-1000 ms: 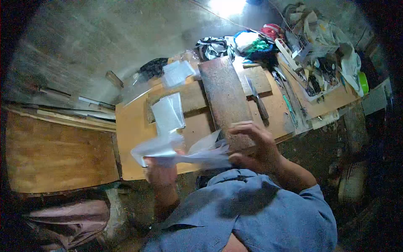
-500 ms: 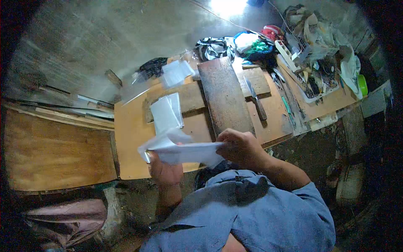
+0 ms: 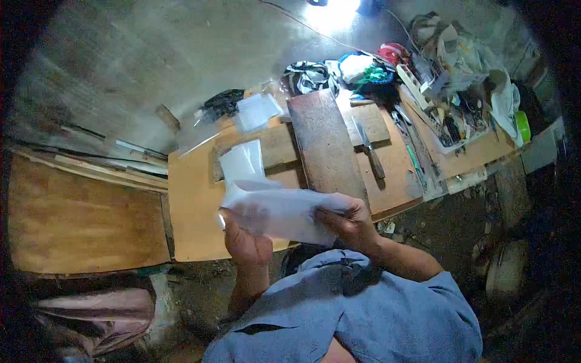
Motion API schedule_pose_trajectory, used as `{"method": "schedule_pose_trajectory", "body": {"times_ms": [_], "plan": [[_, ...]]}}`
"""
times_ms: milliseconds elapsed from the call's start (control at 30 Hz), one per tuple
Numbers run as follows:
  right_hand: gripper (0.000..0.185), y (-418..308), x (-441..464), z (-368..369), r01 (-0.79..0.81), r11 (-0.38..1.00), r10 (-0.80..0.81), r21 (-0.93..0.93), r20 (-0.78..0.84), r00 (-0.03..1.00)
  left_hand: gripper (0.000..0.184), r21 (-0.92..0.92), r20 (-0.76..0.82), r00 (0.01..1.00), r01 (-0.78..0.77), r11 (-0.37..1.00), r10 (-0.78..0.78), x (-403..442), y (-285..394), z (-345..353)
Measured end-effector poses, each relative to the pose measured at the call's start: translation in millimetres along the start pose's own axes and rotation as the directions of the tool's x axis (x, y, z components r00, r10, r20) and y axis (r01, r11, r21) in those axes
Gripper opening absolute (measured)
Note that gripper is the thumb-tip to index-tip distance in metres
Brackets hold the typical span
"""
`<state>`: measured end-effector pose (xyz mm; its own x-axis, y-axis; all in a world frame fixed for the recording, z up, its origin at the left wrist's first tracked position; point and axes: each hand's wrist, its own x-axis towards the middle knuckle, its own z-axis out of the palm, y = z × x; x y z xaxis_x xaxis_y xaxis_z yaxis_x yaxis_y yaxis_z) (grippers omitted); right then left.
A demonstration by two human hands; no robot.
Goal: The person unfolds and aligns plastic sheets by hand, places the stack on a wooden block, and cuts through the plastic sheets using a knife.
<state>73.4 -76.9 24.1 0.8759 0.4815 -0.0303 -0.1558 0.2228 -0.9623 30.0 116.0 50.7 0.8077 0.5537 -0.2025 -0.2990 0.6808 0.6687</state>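
Note:
A thin, translucent white plastic sheet (image 3: 287, 209), possibly a flat bag, is stretched between my hands above the near edge of the table. My left hand (image 3: 248, 241) grips its left end, with some fingers showing through the plastic. At the right end, my right hand (image 3: 350, 222) pinches it between thumb and fingers. Just beyond lies a small pile of similar white plastic sheets (image 3: 242, 162), partly covered by the held one. Another stack of clear plastic sheets (image 3: 258, 112) sits farther back.
A long dark wooden board (image 3: 327, 142) lies across the orange-brown table (image 3: 193, 212). Right of it rests a knife (image 3: 370, 148) with a wooden handle. A tray of tools (image 3: 460, 136) and bundled cloths (image 3: 311, 75) occupy the back and right. A plywood panel (image 3: 85, 212) stands at left.
The held sheet has been spread wider and now faces me more. My right hand has turned and shifted slightly right and down; my left hand has moved a little right.

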Motion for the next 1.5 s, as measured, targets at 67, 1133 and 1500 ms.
{"method": "schedule_pose_trajectory", "body": {"times_ms": [67, 1133, 1500], "plan": [[0.020, 1, -1, -8, -0.012, 1.000, 0.012, -0.018, -0.010, 1.000, 0.023, 0.053, -0.048, 0.999, -0.020, 0.998, 0.022, 0, 1, -7], [0.060, -12, -8, -191, 0.104, 0.990, -0.124, 0.097, 0.229, 0.966, 0.002, 0.444, 0.444, 0.896, -0.247, 0.861, 0.028, 34, 40, -83], [0.057, -5, -8, -136, 0.174, 0.983, -0.178, -0.056, -0.083, 0.981, 0.012, 0.560, 0.293, 0.923, 0.048, 0.827, -0.251, 39, 20, -87]]}}
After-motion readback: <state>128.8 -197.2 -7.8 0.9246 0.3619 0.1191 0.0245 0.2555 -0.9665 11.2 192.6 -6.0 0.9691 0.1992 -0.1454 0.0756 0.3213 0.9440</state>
